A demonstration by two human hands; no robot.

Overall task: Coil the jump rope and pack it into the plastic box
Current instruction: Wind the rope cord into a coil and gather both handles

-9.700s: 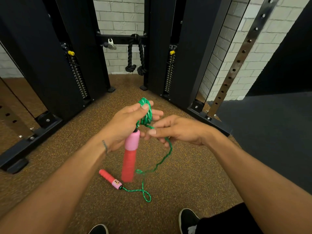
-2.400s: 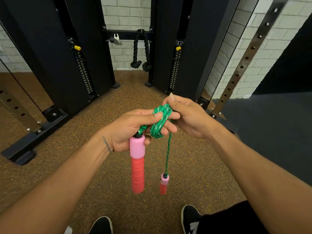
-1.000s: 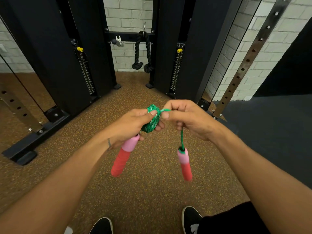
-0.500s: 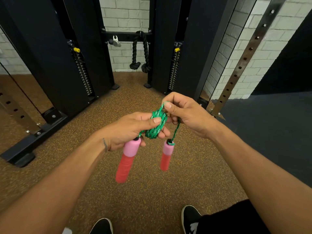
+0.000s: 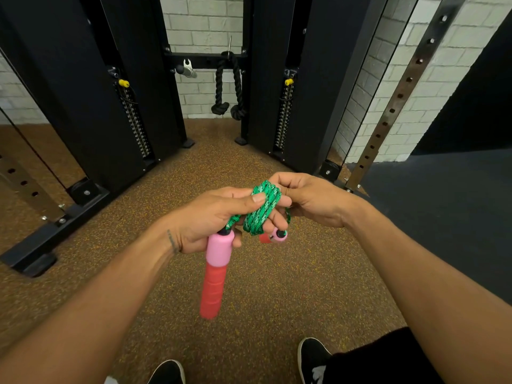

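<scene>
Change: last slack of the jump rope (image 5: 263, 209) taken up in the past half second; second handle (image 5: 277, 236), then dangling on a short tail, now snug under the bundle.
Meaning: coiling judged nearly done; packing not begun.
Left hand (image 5: 213, 217): curled round the bundle and the top of the long handle (image 5: 214, 273).
Right hand (image 5: 313, 200): pinching the rope at the bundle's right edge.
Look: tight green wraps, pink-and-red handles, held in mid-air between both hands above the floor (image 5: 277, 295).
Plastic box: not in view.
</scene>
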